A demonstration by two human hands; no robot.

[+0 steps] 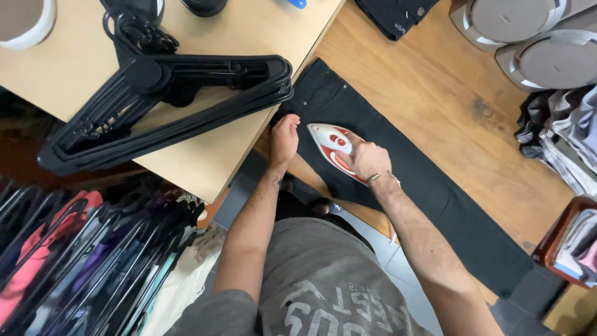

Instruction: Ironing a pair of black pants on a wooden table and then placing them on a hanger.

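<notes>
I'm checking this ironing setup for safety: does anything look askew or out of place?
Mostly tidy. The black trousers lie flat on the wooden table, the right hand on the iron and the left hand pressing the cloth beside it. One oddity: the stack of black hangers juts over the edge of the lighter table.

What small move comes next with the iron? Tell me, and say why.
Probably slide the iron up toward the waistband: the right hand holds it partway along the black trousers, its tip pointing that way, while the left hand presses the cloth flat beside the rivets, so that stretch looks ready.
</notes>
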